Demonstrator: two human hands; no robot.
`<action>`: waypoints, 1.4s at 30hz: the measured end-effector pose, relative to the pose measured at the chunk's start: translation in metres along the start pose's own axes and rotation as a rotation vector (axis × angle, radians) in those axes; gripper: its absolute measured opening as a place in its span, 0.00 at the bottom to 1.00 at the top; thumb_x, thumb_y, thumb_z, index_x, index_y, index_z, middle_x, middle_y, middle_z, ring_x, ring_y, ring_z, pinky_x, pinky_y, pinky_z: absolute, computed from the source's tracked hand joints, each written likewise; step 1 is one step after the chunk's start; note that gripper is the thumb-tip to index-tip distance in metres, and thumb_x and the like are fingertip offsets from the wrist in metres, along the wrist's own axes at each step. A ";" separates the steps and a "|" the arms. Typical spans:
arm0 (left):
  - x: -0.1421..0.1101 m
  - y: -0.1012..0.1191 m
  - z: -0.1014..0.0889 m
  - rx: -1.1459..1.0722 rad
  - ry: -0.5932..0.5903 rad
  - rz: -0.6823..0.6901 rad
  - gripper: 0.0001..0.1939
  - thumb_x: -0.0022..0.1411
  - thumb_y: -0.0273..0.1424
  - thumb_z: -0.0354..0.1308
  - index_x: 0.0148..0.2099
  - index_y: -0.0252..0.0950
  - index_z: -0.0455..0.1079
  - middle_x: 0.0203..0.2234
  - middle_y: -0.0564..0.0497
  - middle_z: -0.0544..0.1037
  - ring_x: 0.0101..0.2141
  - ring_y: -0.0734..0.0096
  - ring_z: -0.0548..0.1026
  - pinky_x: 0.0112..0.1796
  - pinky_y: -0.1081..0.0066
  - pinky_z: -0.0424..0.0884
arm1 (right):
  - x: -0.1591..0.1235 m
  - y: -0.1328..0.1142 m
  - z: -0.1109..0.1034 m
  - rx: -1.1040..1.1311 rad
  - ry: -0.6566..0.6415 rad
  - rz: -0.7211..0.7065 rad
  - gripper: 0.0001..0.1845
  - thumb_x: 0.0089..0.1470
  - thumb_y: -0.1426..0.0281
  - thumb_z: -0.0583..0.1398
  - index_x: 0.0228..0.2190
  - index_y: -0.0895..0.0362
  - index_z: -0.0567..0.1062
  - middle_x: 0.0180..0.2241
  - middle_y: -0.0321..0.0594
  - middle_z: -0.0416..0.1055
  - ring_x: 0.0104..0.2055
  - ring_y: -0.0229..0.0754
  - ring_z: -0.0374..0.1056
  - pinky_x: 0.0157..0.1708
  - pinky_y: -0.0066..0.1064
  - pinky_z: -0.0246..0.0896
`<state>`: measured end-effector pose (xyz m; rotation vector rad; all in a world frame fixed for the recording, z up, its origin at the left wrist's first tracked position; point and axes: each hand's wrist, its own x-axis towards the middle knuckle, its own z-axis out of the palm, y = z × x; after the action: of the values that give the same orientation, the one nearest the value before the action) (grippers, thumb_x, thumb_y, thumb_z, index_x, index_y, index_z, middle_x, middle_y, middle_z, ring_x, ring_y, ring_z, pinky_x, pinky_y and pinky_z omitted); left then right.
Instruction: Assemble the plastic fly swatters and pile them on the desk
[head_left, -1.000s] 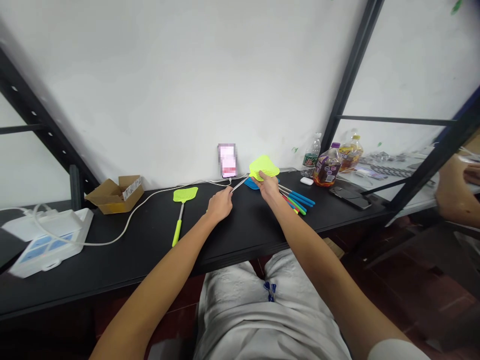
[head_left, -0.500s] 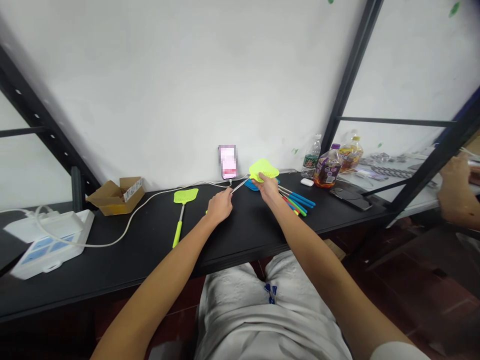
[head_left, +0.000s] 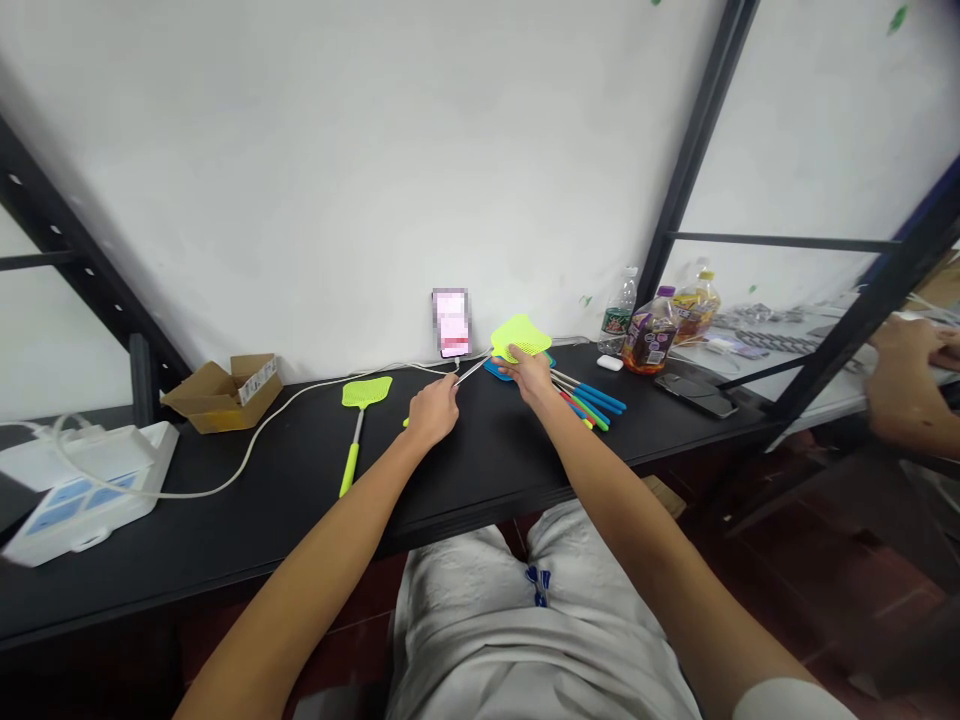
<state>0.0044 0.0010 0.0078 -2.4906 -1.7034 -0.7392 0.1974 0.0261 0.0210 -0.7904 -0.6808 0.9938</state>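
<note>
Between my hands is a yellow-green fly swatter [head_left: 521,334] with a thin metal shaft. My left hand [head_left: 433,410] is closed round its handle end; a bit of green grip pokes out behind the fist. At the mesh head, my right hand [head_left: 531,374] pinches the lower edge between thumb and fingers. A second yellow-green fly swatter [head_left: 366,392] lies on the black table [head_left: 300,520] to the left, its handle toward me. Beside and partly under my right hand rests a pile of fly swatters with blue, green and red handles [head_left: 600,396]; their heads are partly hidden.
A phone [head_left: 451,322] leans on the wall, with a white cable [head_left: 251,450] running left. An open carton [head_left: 225,392] and white box [head_left: 97,500] stand left. Bottles [head_left: 651,330], a white case [head_left: 609,363] and a dark phone [head_left: 697,394] are right. Another person's arm [head_left: 904,380] shows far right.
The view has shifted slightly, so the whole scene sits a little further left. Both hands keep their hold on the fly swatter, with hardly any movement of their own.
</note>
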 end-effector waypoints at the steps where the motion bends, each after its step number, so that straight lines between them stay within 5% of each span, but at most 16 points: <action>1: 0.000 0.000 0.000 -0.002 0.004 0.006 0.15 0.71 0.32 0.42 0.51 0.44 0.68 0.44 0.45 0.79 0.43 0.56 0.78 0.39 0.64 0.68 | 0.000 -0.001 0.000 0.000 0.002 0.010 0.12 0.51 0.75 0.65 0.38 0.59 0.70 0.34 0.40 0.77 0.24 0.38 0.76 0.20 0.24 0.69; 10: 0.002 -0.002 -0.004 -0.018 -0.022 -0.017 0.14 0.70 0.31 0.43 0.48 0.42 0.71 0.43 0.45 0.80 0.44 0.56 0.77 0.42 0.63 0.68 | 0.004 0.001 -0.003 -0.090 -0.056 -0.024 0.13 0.46 0.72 0.68 0.33 0.59 0.70 0.27 0.34 0.73 0.17 0.31 0.66 0.13 0.22 0.52; 27: 0.003 -0.001 -0.008 -0.167 -0.019 0.037 0.12 0.66 0.26 0.47 0.40 0.38 0.73 0.38 0.45 0.81 0.41 0.60 0.77 0.41 0.67 0.67 | 0.001 0.004 -0.005 -0.083 -0.216 0.036 0.21 0.38 0.65 0.73 0.30 0.57 0.69 0.26 0.30 0.70 0.17 0.28 0.60 0.16 0.23 0.47; 33: 0.002 -0.001 -0.014 -0.329 -0.029 0.061 0.11 0.62 0.25 0.49 0.33 0.36 0.72 0.30 0.48 0.81 0.32 0.67 0.77 0.36 0.70 0.68 | -0.003 0.003 -0.003 -0.083 -0.268 0.073 0.21 0.37 0.64 0.73 0.31 0.57 0.70 0.27 0.31 0.71 0.18 0.28 0.60 0.16 0.24 0.47; 38: -0.005 0.002 -0.019 -0.671 -0.239 0.077 0.05 0.63 0.33 0.53 0.38 0.37 0.67 0.19 0.53 0.77 0.17 0.72 0.72 0.24 0.73 0.67 | -0.007 -0.002 -0.003 -0.129 -0.384 0.074 0.22 0.38 0.61 0.72 0.33 0.58 0.74 0.31 0.36 0.75 0.20 0.29 0.63 0.17 0.24 0.49; 42: -0.009 0.000 -0.022 -0.729 -0.257 0.081 0.10 0.63 0.40 0.54 0.36 0.38 0.63 0.15 0.55 0.74 0.15 0.71 0.70 0.22 0.74 0.64 | -0.012 0.001 0.001 -0.241 -0.494 0.048 0.23 0.40 0.56 0.71 0.34 0.59 0.75 0.32 0.41 0.77 0.20 0.31 0.64 0.17 0.24 0.50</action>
<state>-0.0063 -0.0131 0.0236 -3.2242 -1.5874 -1.2654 0.1919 0.0158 0.0194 -0.7762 -1.2292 1.1788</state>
